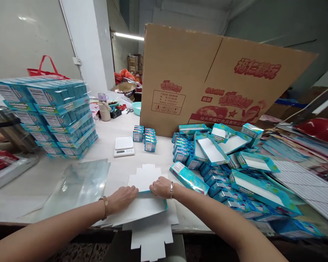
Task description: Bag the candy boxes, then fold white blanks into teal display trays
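At the table's front edge, a die-cut cardboard box blank [147, 174] lies white side up, with a blue folded edge running between my hands. My left hand [124, 199] has its fingers curled on the left part of that edge. Gripping the right part is my right hand [161, 186], in a pinch. Beneath my hands are more white blanks [151, 233], the lowest hanging over the table edge. Just right of my right hand rests a blue printed box [189, 177]. Clear plastic sheets [79, 182] lie left of my left hand.
A white scale [124, 146] stands beyond the blanks, near small blue boxes [149, 140]. Wrapped box stacks [62, 112] rise at left. Blue trays [211, 149] and boxes pile up at right. A large carton [207, 80] blocks the back. A steel flask [11, 127] stands far left.
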Demonstrator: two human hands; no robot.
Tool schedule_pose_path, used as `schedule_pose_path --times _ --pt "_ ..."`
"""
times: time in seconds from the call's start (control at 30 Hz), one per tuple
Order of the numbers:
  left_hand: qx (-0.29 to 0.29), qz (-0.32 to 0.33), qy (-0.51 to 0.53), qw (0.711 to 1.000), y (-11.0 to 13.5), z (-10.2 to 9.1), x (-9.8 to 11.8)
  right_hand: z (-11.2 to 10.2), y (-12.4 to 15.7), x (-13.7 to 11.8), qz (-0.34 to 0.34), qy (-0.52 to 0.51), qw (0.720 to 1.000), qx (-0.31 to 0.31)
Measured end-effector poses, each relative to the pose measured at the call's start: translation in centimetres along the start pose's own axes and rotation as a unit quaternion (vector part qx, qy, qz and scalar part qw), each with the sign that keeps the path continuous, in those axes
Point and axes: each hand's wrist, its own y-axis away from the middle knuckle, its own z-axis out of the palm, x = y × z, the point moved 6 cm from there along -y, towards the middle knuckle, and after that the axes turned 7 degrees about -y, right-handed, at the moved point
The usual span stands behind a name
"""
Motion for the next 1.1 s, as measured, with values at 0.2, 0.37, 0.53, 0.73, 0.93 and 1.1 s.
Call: schedule_pose_path --times 0.2,0.37,0.53,0.73,0.93,1.1 --pt "0.011 -0.026 0.041 0.999 0.0 -0.3 0.3 -0.1 -0.7 -0.5 0.034 -0.010 0.999 -0.006" --pt "0.286 -0.154 0.259 0.910 2.8 -7.9 -3.4 -1.8 3.0 2.5 0.208 -0.080 0.975 0.016" --pt "0.381 -0.291 0.576 0.662 3.9 -6.2 -3.5 -2.2 7.0 1.4 0.351 -0.222 0.906 0.086" --pt "0.296 -0.203 0.765 0.535 -0.6 -4.1 -1.1 -0.5 5.1 -2.5 0.319 -0.356 0.871 0.116" --pt "0.172 -0.107 0.816 0.542 -1.4 -2.7 0.2 0.2 1.1 1.6 0.318 -0.532 0.746 0.244" --pt "0.125 -0.061 0.770 0.622 -1.4 -1.8 0.0 1.7 -0.6 3.1 0.339 -0.531 0.695 0.347"
